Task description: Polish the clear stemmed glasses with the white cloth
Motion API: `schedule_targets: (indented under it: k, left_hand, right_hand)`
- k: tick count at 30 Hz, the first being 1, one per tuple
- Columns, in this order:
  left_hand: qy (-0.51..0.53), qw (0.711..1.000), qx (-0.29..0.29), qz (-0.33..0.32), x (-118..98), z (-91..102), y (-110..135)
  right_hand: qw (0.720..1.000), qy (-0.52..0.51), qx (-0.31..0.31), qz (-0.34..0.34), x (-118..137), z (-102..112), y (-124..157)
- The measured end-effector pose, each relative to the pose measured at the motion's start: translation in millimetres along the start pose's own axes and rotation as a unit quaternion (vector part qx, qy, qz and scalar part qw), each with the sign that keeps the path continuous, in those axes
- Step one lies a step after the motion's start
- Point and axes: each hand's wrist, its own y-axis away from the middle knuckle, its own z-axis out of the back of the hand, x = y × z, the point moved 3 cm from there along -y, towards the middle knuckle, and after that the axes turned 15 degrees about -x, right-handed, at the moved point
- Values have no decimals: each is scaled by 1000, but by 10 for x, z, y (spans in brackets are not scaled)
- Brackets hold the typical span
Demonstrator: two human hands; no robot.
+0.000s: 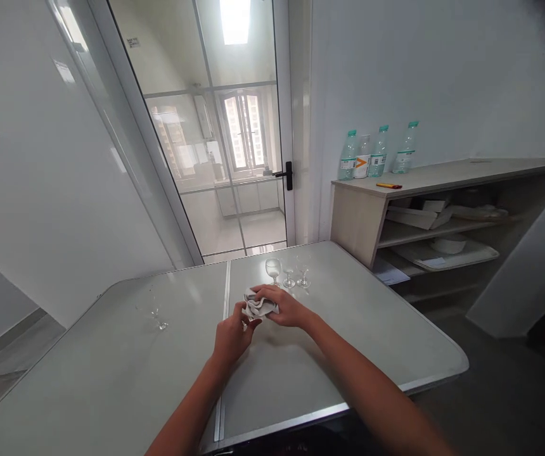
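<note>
A crumpled white cloth (259,306) is bunched between my two hands above the table. My right hand (286,305) is closed on it from the right, fingers bent over its top. On the lower left, my left hand (235,330) is closed, with thumb and fingers pinched at the cloth's underside. What the left fingers grip is mostly hidden by the cloth and hand. Just beyond the hands stand a wine glass (273,268) and two other clear stemmed glasses, one in the middle (288,276) and one to the right (303,273).
Another clear glass (156,315) is at the left of the pale table (111,380), its shape hard to make out. A metal seam (227,288) crosses the tabletop. Several bottles (378,155) and a yellow-and-red object (389,185) sit on the shelf unit (358,206). A glass door (234,145) stands behind.
</note>
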Motion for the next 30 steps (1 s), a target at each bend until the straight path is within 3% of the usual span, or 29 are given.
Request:
schedule_targets:
  k: [3, 8, 10, 15, 20, 22, 26, 30]
  left_hand:
    - [7, 1000, 10, -24, 6, -1, 22]
    - [40, 998, 20, -47, -69, 39, 28]
    - [46, 998, 14, -37, -104, 50, 19]
    - [49, 999, 13, -1, -121, 39, -4]
    - [-34, 999, 5, 37, -46, 11, -25]
    - [-55, 998, 2, 39, -20, 4, -38]
    - [-73, 997, 5, 31, 13, -15, -34]
    - [0, 1000, 18, -7, -36, -43, 36]
  right_hand:
    - [998, -9, 61, -13, 30, -46, 9]
    - [974, -69, 54, -207, -298, -84, 33]
    - [964, -107, 48, -237, -366, -83, 35]
    - [982, -133, 10, -134, -203, -3, -2]
    - [989, -135, 45, 43, -40, -40, 15]
    - [989, -117, 55, 78, -31, -69, 22]
    - [996, -63, 51, 48, -45, -82, 15]
    - [993, -60, 30, -98, -168, -66, 29]
